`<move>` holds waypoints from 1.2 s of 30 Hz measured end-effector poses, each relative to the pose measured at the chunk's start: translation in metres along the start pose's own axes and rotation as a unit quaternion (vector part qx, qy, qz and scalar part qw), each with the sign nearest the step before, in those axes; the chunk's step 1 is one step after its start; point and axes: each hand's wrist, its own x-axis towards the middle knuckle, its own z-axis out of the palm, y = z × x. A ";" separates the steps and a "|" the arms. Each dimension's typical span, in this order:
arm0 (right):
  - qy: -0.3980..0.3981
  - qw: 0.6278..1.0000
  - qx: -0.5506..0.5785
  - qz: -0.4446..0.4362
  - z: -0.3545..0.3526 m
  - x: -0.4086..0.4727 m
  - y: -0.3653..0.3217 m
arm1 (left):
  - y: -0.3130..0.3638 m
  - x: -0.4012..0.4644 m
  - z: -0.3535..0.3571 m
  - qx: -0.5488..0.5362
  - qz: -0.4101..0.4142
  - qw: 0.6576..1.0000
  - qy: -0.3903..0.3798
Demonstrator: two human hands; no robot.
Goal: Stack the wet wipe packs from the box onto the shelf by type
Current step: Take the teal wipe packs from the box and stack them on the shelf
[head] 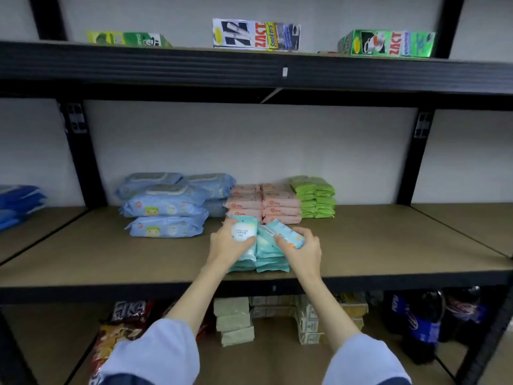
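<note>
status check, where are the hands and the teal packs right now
Left hand grips a teal pack, right hand grips another. Both above the teal stacks at shelf front. Nothing blocking.

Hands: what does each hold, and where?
Left hand grips a teal pack by its near end; right hand grips another teal pack along its near edge.

toothpaste boxes (256, 34), soda bottles (424, 320), snack bags (122, 326)

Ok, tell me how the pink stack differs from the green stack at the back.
The pink wipe packs sit in two side-by-side columns; the green wipe packs look thinner, and their pile rises a little higher. Pink stands directly behind the teal packs being handled; green stands further right. Both rest on the shelf board.
</note>
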 end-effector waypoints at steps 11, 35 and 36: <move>-0.163 0.985 -0.003 -0.049 -0.034 0.003 0.017 | -0.006 -0.017 -0.014 -0.013 -0.006 0.999 -0.042; -0.099 0.982 0.115 -0.111 -0.010 0.079 -0.030 | -0.017 -0.012 -0.021 -0.064 -0.013 0.997 -0.048; -0.099 0.983 0.116 -0.099 -0.005 0.079 -0.026 | -0.017 -0.012 -0.022 -0.068 -0.008 0.997 -0.041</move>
